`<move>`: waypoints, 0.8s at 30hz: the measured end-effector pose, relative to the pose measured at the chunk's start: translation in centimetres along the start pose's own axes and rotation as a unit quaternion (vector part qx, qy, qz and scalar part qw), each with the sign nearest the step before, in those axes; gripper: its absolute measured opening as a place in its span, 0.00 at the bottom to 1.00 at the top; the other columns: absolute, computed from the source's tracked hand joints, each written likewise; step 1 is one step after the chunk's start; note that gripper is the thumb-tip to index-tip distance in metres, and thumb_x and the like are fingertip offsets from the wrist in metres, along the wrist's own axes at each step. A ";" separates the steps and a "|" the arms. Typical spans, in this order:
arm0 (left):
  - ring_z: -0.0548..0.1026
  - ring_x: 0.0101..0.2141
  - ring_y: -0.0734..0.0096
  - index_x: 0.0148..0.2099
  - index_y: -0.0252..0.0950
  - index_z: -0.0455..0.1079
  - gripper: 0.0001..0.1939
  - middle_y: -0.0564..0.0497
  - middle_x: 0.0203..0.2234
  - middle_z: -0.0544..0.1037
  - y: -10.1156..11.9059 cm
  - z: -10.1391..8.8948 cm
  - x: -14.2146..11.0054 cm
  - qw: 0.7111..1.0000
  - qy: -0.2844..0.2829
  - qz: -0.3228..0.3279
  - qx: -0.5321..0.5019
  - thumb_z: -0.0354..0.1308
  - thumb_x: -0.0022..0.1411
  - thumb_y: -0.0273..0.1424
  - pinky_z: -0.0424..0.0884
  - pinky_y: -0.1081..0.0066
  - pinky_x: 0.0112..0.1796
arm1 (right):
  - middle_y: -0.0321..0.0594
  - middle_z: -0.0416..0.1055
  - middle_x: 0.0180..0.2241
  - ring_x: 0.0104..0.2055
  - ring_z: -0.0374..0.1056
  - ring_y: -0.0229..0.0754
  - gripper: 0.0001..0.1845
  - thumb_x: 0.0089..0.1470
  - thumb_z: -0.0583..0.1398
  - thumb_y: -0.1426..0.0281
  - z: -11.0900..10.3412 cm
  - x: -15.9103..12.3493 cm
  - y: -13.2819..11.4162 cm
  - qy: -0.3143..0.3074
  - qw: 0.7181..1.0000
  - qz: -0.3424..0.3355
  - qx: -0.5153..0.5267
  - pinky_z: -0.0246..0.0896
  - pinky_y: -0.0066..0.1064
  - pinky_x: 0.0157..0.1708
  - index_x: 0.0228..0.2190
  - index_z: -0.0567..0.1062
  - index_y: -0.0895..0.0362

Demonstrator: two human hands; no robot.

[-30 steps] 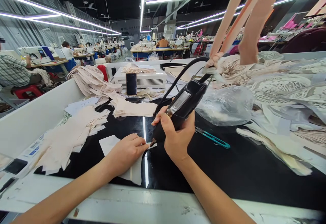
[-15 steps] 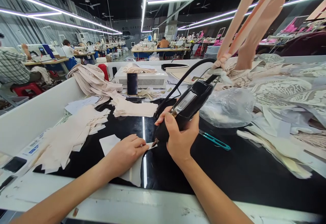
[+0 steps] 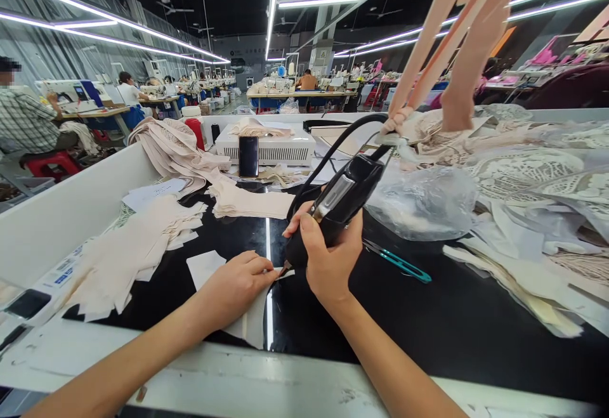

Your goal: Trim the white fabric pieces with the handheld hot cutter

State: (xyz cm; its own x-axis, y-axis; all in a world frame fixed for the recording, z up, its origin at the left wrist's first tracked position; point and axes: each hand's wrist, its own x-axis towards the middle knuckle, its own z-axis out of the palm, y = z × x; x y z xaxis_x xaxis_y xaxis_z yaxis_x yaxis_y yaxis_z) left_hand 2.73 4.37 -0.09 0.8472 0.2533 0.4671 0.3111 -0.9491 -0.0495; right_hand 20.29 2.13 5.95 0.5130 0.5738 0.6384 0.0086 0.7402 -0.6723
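From where I stand, the right hand (image 3: 333,269) is wrapped firmly around a black handheld tool (image 3: 352,189) at the centre of the frame, its body slanting up to the right and its narrow tip pointing down. That tip sits just beside the fingertips of the left hand (image 3: 235,288), lower centre, which lies over a pale fabric piece (image 3: 254,320) on the black tabletop (image 3: 404,329); whether those fingers pinch the cloth or only press it, I can't tell. Peach straps (image 3: 425,56) run from the tool's upper end towards the upper right. Teal snips (image 3: 404,266) lie right of centre, near a clear plastic bag (image 3: 423,205). Stacked pale cloth (image 3: 133,240) spreads at the left, and a phone (image 3: 248,156) leans against a white box (image 3: 280,147) above centre.
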 end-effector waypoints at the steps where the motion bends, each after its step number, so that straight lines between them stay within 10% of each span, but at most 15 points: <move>1: 0.77 0.39 0.62 0.58 0.31 0.76 0.15 0.45 0.44 0.82 0.0 0.0 0.0 1.000 0.001 -0.003 0.000 0.49 0.82 0.20 0.82 0.63 0.44 | 0.25 0.77 0.29 0.23 0.73 0.34 0.14 0.56 0.70 0.69 -0.1 0.0 0.0 -0.001 1.000 -0.001 -0.001 0.76 0.27 0.24 0.39 0.71 0.49; 24: 0.77 0.40 0.63 0.57 0.36 0.77 0.17 0.46 0.45 0.81 0.0 -0.4 0.2 1.000 -0.018 -0.010 -0.017 0.51 0.77 0.16 0.80 0.64 0.47 | 0.26 0.77 0.27 0.21 0.72 0.36 0.16 0.53 0.72 0.69 -0.7 0.7 -0.3 0.028 0.999 -0.007 -0.019 0.75 0.31 0.23 0.38 0.70 0.49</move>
State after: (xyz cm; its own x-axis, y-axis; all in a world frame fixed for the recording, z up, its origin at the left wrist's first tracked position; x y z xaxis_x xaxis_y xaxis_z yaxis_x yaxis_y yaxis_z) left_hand 2.70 4.29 0.36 0.8561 0.2782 0.4357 0.3137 -0.9495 -0.0103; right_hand 21.22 2.07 6.31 0.5601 0.5424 0.6262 0.0486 0.7331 -0.6784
